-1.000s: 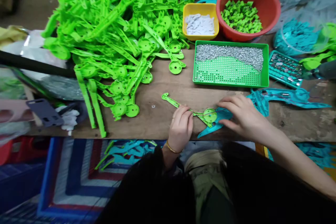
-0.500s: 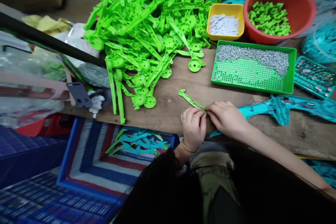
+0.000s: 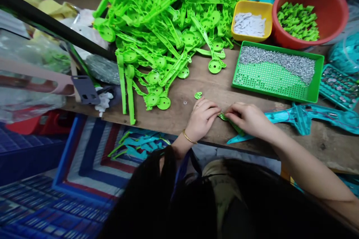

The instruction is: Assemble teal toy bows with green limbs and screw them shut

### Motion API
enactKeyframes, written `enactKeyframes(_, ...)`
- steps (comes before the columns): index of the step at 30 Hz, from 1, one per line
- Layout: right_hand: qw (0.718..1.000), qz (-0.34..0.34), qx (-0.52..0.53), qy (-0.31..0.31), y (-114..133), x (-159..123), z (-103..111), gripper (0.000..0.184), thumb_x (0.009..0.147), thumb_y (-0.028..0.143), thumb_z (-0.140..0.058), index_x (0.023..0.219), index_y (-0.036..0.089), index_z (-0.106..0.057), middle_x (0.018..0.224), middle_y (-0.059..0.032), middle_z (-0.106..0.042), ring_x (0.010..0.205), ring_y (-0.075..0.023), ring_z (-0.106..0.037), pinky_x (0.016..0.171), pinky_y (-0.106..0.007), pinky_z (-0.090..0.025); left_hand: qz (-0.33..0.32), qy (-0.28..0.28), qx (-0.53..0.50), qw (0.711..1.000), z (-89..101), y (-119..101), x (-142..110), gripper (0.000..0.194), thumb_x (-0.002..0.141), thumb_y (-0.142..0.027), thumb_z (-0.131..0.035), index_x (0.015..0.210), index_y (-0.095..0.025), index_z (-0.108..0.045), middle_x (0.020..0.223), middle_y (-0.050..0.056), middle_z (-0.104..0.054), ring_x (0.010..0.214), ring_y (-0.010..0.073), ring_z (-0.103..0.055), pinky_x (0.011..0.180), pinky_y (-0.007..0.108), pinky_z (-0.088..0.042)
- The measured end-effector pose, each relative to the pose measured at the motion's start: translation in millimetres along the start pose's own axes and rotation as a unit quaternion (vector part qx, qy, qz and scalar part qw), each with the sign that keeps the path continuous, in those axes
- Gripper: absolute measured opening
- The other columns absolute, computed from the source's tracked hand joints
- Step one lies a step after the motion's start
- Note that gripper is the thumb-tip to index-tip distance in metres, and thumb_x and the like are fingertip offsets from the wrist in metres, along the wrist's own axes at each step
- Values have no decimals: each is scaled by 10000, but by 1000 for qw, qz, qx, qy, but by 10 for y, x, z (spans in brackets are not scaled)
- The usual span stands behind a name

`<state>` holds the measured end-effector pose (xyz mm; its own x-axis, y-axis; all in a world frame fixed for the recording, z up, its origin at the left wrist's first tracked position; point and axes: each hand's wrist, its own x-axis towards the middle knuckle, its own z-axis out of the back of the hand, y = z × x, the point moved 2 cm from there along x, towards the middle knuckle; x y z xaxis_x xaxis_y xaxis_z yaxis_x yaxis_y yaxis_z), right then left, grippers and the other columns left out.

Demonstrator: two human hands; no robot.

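My left hand (image 3: 202, 118) lies curled over a thin green plastic part (image 3: 199, 95) on the wooden table (image 3: 196, 82), with only the part's hooked end and a short middle stretch showing. My right hand (image 3: 248, 118) pinches the same green part from the right, its fingers pressed together. Under my right hand lies a teal plastic piece (image 3: 238, 139) at the table's near edge. Both hands nearly touch each other.
A big heap of green plastic parts (image 3: 165, 18) fills the table's far left. A green tray of metal screws (image 3: 276, 70), a yellow tub of white bits (image 3: 251, 24), a red bowl of green pieces (image 3: 307, 11) and a teal assembly (image 3: 305, 115) sit to the right.
The view has swung right and down. My left hand has slid up over the green part, hiding most of it, and my right hand has moved slightly right along it.
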<state>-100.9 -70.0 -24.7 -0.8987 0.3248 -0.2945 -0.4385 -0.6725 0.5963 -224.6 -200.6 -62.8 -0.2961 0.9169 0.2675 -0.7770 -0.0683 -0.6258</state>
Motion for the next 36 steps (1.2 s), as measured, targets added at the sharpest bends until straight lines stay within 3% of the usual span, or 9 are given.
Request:
enactKeyframes(6, 999, 7, -20, 27, 46, 8, 6, 146, 876, 281, -522, 854, 217, -651, 858, -26, -693, 754, -166, -621, 650, -272, -379, 9, -32, -13, 999, -18, -22, -16, 127, 898, -233, -590, 878, -204, -713, 921, 23, -694, 954, 164, -609, 1073, 416, -397)
enactKeyframes(12, 995, 37, -72, 64, 52, 13, -4, 142, 861, 248, -501, 854, 233, -643, 873, -18, -690, 778, -174, -629, 652, -270, -362, 1, 8, -62, 998, 41, 44, 25, 130, 891, -182, -593, 928, -213, -713, 969, 22, -711, 965, 157, -616, 1040, 400, -410)
enactKeyframes(19, 994, 3, -88, 66, 34, 17, 29, 181, 882, 318, -503, 859, 228, -659, 711, -16, -680, 621, -162, -571, 566, -271, -294, 33, -16, -50, 998, -4, 55, 50, 71, 845, -249, -672, 832, -206, -727, 876, 23, -683, 920, 173, -589, 916, 361, -451)
enactKeyframes(22, 996, 20, -58, 69, 22, 29, 20, 161, 882, 297, -514, 860, 223, -655, 728, -9, -673, 625, -147, -564, 588, -265, -318, 26, -26, -43, 998, -29, 35, 39, 66, 840, -239, -676, 828, -199, -727, 867, 22, -669, 900, 169, -579, 914, 355, -445)
enactKeyframes(25, 995, 59, -55, 57, 28, 32, 0, 159, 898, 295, -509, 892, 216, -647, 871, -27, -677, 759, -159, -605, 652, -264, -355, 20, -36, -36, 999, -38, 23, 26, 70, 844, -234, -670, 834, -192, -725, 866, 24, -658, 892, 168, -570, 906, 352, -444)
enactKeyframes(28, 992, 55, -109, 35, 57, 17, -26, 206, 925, 314, -467, 939, 206, -641, 962, -53, -654, 849, -192, -616, 661, -279, -352, 15, -41, -35, 998, -45, 20, 20, 82, 854, -235, -659, 837, -185, -721, 857, 22, -649, 884, 164, -567, 903, 350, -441)
enactKeyframes(36, 984, -10, -176, -11, 134, -51, -93, 285, 950, 349, -411, 946, 192, -649, 969, -63, -642, 782, -186, -608, 581, -294, -285, 15, -43, -34, 998, -71, 33, 10, 69, 851, -232, -663, 836, -195, -719, 854, 11, -643, 885, 159, -567, 906, 346, -432)
